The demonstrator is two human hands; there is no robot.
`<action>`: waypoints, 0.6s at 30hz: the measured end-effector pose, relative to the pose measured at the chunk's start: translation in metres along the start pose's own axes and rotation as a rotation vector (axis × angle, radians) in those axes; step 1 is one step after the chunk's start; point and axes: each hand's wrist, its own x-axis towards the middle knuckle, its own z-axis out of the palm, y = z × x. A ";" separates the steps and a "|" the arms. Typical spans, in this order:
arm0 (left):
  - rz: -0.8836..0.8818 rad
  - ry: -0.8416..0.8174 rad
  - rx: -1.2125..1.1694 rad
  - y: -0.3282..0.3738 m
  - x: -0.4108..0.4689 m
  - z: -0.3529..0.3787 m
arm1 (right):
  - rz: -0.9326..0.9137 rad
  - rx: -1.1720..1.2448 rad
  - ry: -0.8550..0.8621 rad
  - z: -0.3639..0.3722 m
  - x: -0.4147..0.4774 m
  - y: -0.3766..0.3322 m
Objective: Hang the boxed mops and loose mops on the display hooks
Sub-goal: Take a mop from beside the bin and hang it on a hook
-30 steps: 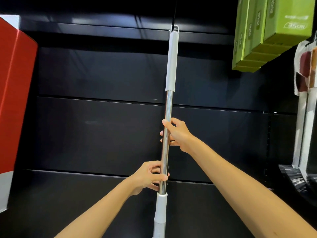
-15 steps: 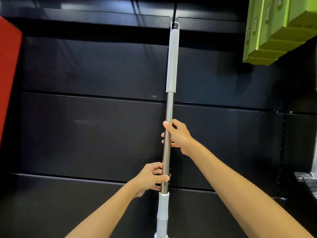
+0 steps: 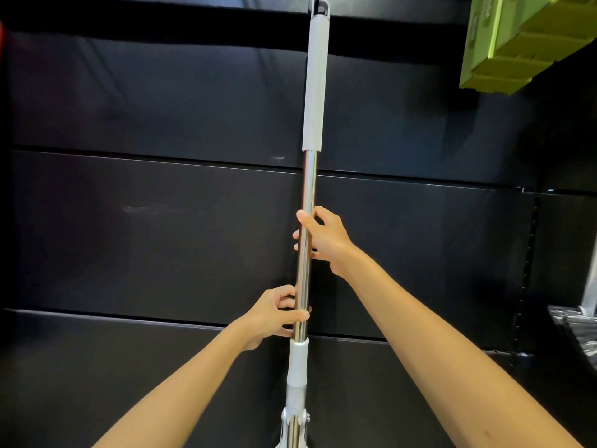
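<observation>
1. Head view, against a second ago: both hands keep the same hold on the loose mop [image 3: 307, 195]. The view has swung to the right. The red box [image 3: 1, 37] has shrunk to a sliver at the left edge, and the green boxed mops [image 3: 517, 43] now sit further into the upper right corner.
2. The right hand [image 3: 323, 236] wraps the chrome pole at mid-height, thumb up along the metal and fingers curled round behind.
3. The left hand [image 3: 274, 313] grips the pole lower down, just above the white collar [image 3: 298, 360], with the thumb across the front.
4. The mop stands nearly upright in front of the black back panel [image 3: 161, 221]. Its grey foam grip [image 3: 315, 85] is at the top, and the hanging loop [image 3: 323, 9] meets a dark hook at the upper edge. Whether the loop is fully seated cannot be told.
5. At the lower right, well apart from the pole, lies some plastic-wrapped stock [image 3: 575, 331], cut by the frame edge.
6. Nothing stands between the pole and the panel.
</observation>
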 end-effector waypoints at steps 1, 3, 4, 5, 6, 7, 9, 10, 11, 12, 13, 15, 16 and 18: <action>-0.008 0.006 -0.001 0.000 -0.001 0.001 | 0.001 -0.003 0.002 0.000 -0.001 0.000; -0.024 0.027 0.026 0.003 -0.003 0.003 | 0.010 0.000 0.009 0.001 -0.003 -0.002; -0.030 0.047 0.053 0.004 -0.004 0.005 | 0.020 0.005 0.020 0.002 -0.004 -0.003; -0.034 0.079 0.088 0.006 -0.006 0.008 | 0.028 -0.004 0.041 0.003 -0.007 -0.004; -0.036 0.122 0.129 0.008 -0.009 0.011 | 0.031 -0.036 0.069 0.003 -0.012 -0.003; -0.039 0.169 0.173 0.010 -0.014 0.013 | 0.031 -0.082 0.090 0.001 -0.021 -0.003; -0.035 0.246 0.317 0.012 -0.026 0.014 | 0.055 -0.167 0.098 -0.008 -0.043 0.007; -0.030 0.267 0.421 0.012 -0.034 0.014 | 0.079 -0.196 0.092 -0.014 -0.056 0.016; -0.022 0.283 0.523 0.011 -0.043 0.014 | 0.103 -0.227 0.088 -0.020 -0.070 0.024; -0.014 0.295 0.606 0.011 -0.053 0.014 | 0.120 -0.268 0.086 -0.026 -0.083 0.033; -0.005 0.305 0.668 0.012 -0.065 0.016 | 0.131 -0.325 0.088 -0.031 -0.097 0.042; 0.016 0.324 0.761 0.011 -0.091 0.023 | 0.131 -0.462 0.097 -0.041 -0.125 0.059; 0.024 0.330 0.816 0.007 -0.105 0.028 | 0.127 -0.531 0.097 -0.045 -0.141 0.068; 0.025 0.314 0.942 -0.005 -0.135 0.039 | 0.134 -0.633 0.082 -0.051 -0.180 0.087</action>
